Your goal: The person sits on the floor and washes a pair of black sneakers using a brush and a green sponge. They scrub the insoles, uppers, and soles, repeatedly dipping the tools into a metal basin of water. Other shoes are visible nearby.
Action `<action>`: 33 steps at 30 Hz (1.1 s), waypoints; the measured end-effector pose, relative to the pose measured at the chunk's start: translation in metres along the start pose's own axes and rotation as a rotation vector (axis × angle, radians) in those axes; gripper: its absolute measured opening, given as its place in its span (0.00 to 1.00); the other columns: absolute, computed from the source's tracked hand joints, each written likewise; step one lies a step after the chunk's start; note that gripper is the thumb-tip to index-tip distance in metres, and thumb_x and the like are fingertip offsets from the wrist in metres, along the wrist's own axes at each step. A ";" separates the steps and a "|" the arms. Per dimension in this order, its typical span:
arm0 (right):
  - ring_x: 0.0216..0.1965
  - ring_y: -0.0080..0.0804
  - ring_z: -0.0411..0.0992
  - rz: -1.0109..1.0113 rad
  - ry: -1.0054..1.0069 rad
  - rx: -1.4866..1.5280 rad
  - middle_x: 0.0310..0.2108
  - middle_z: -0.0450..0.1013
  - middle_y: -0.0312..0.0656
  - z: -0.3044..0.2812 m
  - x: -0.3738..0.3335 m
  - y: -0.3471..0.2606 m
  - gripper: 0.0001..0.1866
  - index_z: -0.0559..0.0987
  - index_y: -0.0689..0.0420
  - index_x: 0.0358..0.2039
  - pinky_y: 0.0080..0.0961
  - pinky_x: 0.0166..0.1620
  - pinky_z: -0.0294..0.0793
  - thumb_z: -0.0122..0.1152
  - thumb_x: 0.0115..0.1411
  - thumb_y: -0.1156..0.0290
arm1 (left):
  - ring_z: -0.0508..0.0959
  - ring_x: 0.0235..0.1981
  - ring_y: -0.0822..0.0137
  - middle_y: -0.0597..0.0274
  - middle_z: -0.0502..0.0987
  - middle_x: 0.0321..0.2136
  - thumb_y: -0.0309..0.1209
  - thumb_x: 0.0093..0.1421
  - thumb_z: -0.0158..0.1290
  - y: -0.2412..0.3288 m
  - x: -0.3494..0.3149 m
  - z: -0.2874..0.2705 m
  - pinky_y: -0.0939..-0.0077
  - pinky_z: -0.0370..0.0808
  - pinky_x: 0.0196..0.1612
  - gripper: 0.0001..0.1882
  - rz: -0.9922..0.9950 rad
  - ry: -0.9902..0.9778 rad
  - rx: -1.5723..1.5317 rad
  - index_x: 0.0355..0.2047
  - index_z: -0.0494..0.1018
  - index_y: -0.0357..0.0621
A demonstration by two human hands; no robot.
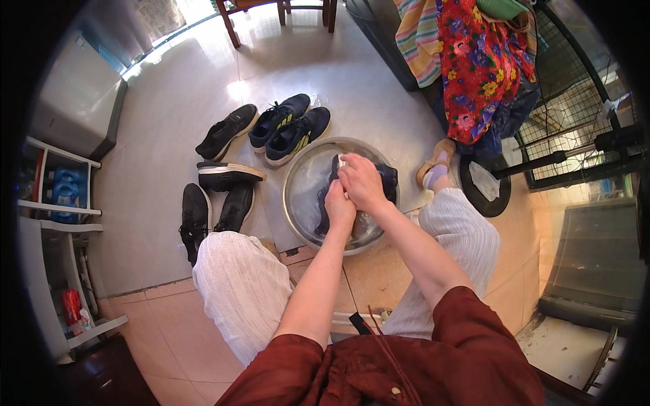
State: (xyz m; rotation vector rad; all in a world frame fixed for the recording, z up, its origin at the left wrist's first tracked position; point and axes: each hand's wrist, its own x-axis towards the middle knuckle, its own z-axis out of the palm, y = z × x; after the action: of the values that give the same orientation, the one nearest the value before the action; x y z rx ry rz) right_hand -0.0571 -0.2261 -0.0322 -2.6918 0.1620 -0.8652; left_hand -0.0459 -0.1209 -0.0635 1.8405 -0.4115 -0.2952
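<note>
A round metal basin with water in it stands on the floor between my legs. Inside it lies a dark shoe, partly hidden under my hands. My left hand is closed on this shoe at its near side. Above and to the right, my right hand is curled over the shoe, fingers closed. A small white edge shows by its fingertips; whether that is a tool or part of the shoe I cannot tell. Another dark piece shows at the basin's right side.
Left of the basin are several black shoes and a navy pair with yellow stripes. A grey shelf unit stands far left. Floral cloth hangs at the upper right, near a black round base. A wooden chair is at the back.
</note>
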 end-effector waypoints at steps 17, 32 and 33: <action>0.45 0.43 0.76 0.201 -0.301 0.236 0.41 0.80 0.42 -0.021 0.017 0.018 0.15 0.82 0.52 0.44 0.39 0.51 0.73 0.51 0.63 0.62 | 0.64 0.58 0.48 0.49 0.66 0.53 0.27 0.39 0.70 0.014 0.015 0.016 0.58 0.66 0.59 0.44 0.125 -0.068 -0.046 0.57 0.62 0.44; 0.63 0.40 0.64 0.481 0.007 0.162 0.56 0.73 0.41 -0.025 -0.040 0.022 0.19 0.78 0.56 0.50 0.48 0.66 0.54 0.48 0.66 0.62 | 0.76 0.41 0.47 0.51 0.69 0.44 0.34 0.58 0.56 0.037 0.013 0.016 0.56 0.74 0.44 0.20 0.174 -0.175 0.435 0.51 0.68 0.46; 0.63 0.40 0.64 0.527 0.051 0.193 0.57 0.73 0.40 -0.025 -0.042 0.026 0.19 0.78 0.56 0.51 0.49 0.66 0.53 0.47 0.66 0.62 | 0.76 0.41 0.47 0.51 0.69 0.43 0.34 0.58 0.56 0.043 0.012 0.017 0.57 0.73 0.45 0.20 0.181 -0.223 0.453 0.50 0.68 0.45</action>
State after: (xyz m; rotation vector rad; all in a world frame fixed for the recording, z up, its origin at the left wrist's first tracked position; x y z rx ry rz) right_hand -0.1062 -0.2486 -0.0450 -2.2801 0.7214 -0.7354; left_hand -0.0471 -0.1518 -0.0277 2.1992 -0.8498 -0.3008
